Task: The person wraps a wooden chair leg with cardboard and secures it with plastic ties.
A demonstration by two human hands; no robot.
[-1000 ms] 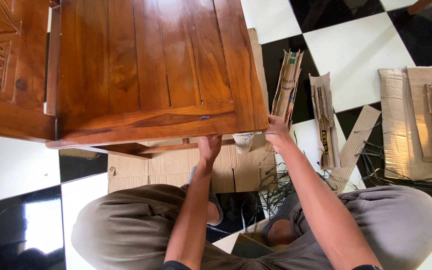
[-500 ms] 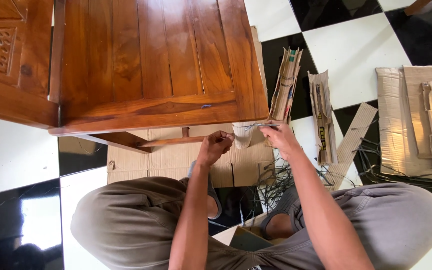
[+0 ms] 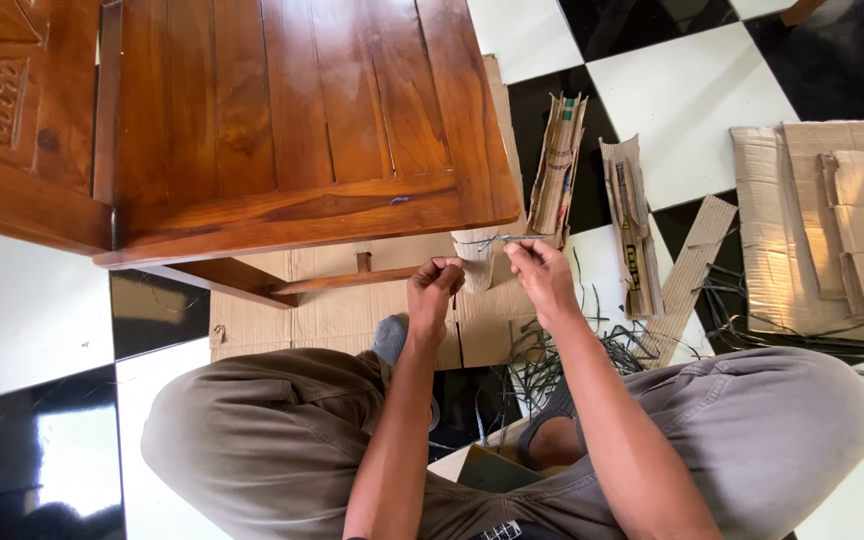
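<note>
I sit on the floor in front of a brown wooden chair (image 3: 292,130). Its front right leg is wrapped in cardboard (image 3: 479,268). A thin grey strap (image 3: 497,241) runs around that wrapped leg just under the seat corner. My left hand (image 3: 435,282) is closed on one end of the strap at the left of the leg. My right hand (image 3: 537,268) pinches the other end at the right of the leg.
Flattened cardboard (image 3: 342,320) lies under the chair on the black and white tiled floor (image 3: 672,90). Two folded cardboard pieces (image 3: 592,180) and a cardboard stack (image 3: 832,230) lie to the right. Loose dark straps (image 3: 592,350) are scattered near my right knee.
My left hand came out from under the seat edge and closed on the strap. My right hand dropped slightly toward me, still holding the strap.
</note>
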